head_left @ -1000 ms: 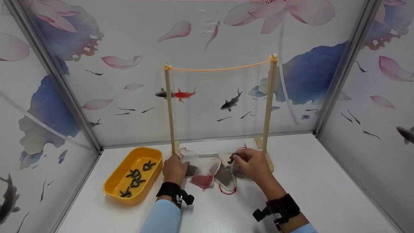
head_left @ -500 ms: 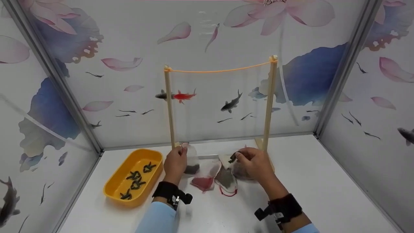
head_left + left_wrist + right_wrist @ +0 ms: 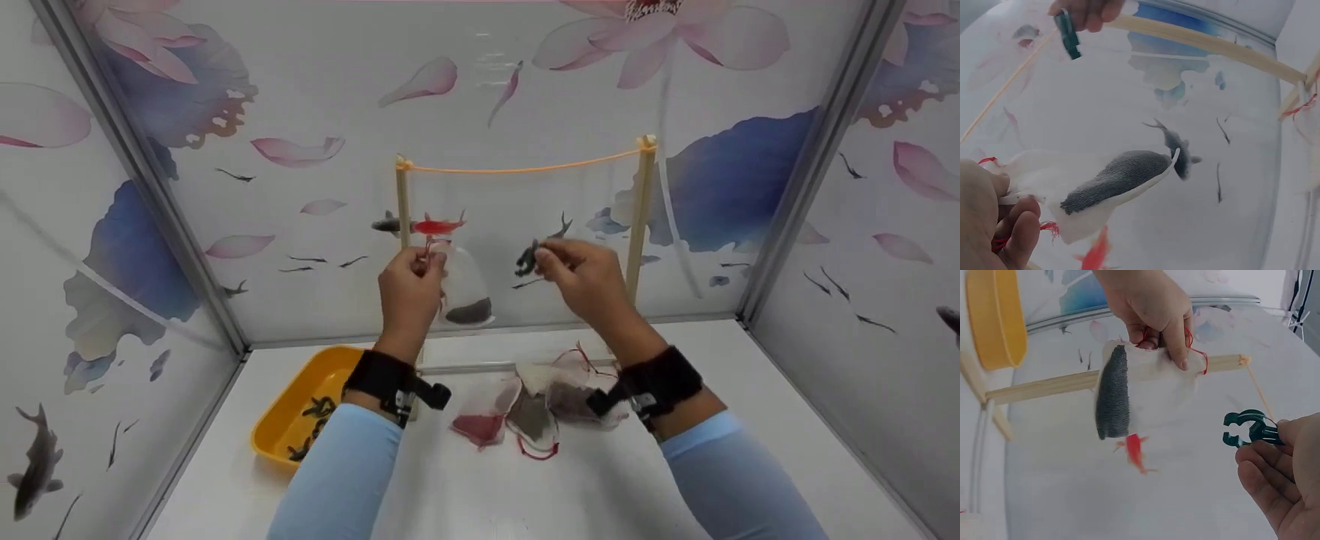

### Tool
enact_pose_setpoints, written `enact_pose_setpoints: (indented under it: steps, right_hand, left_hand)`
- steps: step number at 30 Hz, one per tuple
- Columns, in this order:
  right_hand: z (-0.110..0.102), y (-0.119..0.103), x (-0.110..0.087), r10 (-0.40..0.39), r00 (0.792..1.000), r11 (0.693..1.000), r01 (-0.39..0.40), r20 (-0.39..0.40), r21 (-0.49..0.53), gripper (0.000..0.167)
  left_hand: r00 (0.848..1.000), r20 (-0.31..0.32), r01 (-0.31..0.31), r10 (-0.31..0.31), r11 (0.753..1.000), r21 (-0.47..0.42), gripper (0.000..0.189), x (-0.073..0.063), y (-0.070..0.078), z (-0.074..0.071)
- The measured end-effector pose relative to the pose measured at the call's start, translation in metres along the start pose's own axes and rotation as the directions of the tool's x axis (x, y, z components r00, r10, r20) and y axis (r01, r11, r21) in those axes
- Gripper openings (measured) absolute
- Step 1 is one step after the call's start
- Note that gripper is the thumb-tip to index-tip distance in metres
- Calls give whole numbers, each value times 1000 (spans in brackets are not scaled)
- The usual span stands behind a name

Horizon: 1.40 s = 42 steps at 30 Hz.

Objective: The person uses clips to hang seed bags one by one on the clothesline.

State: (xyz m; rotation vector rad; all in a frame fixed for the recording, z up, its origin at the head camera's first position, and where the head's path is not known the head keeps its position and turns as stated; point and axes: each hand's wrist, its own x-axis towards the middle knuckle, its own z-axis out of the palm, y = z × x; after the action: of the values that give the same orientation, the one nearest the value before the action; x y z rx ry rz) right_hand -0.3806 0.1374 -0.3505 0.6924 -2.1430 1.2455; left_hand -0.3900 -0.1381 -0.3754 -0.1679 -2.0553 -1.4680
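Observation:
My left hand (image 3: 409,292) pinches the red-stringed top of a white see-through drawstring pouch (image 3: 466,277), which hangs raised in front of the left wooden post. The pouch has a dark grey lower end, seen large in the left wrist view. My right hand (image 3: 589,281) is level with it on the right and pinches a dark green plastic clip (image 3: 1252,429) between thumb and finger. The clip's curved jaws point left, towards the pouch, with a gap between the two. Above both hands an orange cord (image 3: 517,170) runs between two wooden posts (image 3: 641,214).
A yellow tray (image 3: 262,442) with several green clips stands at left, partly behind my left forearm. More pouches lie on the white table: one with a red end (image 3: 480,427), one grey-green (image 3: 532,420), one dark (image 3: 574,401). A white crossbar (image 3: 480,367) joins the posts low down.
My left hand has taken the pouch by its top and lifted it off the table. My right hand has risen too, still holding the clip.

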Motion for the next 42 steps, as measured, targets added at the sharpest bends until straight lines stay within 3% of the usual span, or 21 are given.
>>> enact_pose_setpoints:
  steps: [4, 8, 12, 16, 25, 34, 38, 42]
  right_hand:
    - [-3, -25, 55, -55, 998, 998, 54, -33, -13, 25]
    - [0, -41, 98, -72, 994, 997, 68, -88, -39, 25]
    - [5, -52, 127, -57, 993, 996, 50, -108, -75, 24]
    - [14, -56, 141, -14, 998, 992, 6, -66, -126, 25]
    - [32, -60, 142, 99, 991, 987, -86, 89, -137, 33]
    - [32, -53, 124, 146, 956, 975, -96, 256, -200, 48]
    - [26, -44, 106, 96, 962, 980, -46, 254, -195, 49]
    - [10, -29, 72, -6, 988, 982, 35, 154, -184, 43]
  left_hand:
    - [1000, 4, -9, 9, 1000, 8, 21, 31, 23, 1]
    - [999, 33, -1, 0, 999, 48, 27, 50, 44, 1]
    - [998, 67, -1, -4, 997, 73, 31, 64, 61, 2]
    - [996, 85, -8, -2, 993, 117, 32, 72, 71, 7]
    - [992, 128, -12, -9, 986, 166, 35, 75, 82, 12]
    - [990, 140, 2, -19, 993, 121, 33, 62, 56, 5]
    - [987, 156, 14, -36, 990, 140, 27, 47, 42, -2]
    - [981, 174, 52, -88, 978, 200, 42, 22, 24, -22]
